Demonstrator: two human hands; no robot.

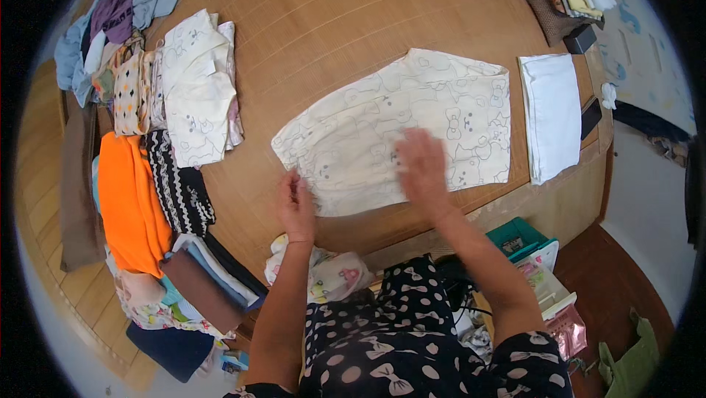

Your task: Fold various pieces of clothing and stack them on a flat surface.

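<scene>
A cream cloth garment [364,122] printed with outlined bears and bows lies spread and folded lengthwise on the brown mat. My left hand [297,205] is at its lower left edge, fingers curled and pinching the cloth there. Over the garment's middle, my right hand [423,169] is blurred by motion, palm down with nothing held. Just right of the garment lies a folded white cloth [553,116]. Left of it, a folded garment in a similar cream print [196,89] rests on other folded clothes.
Folded clothes line the left side, including an orange garment [129,194] and a black-and-white one [176,188]. A fabric bin [546,14] of folded cloths stands at the far right, near a dark phone [590,118]. A teal container [518,235] sits below the edge, beside my right forearm.
</scene>
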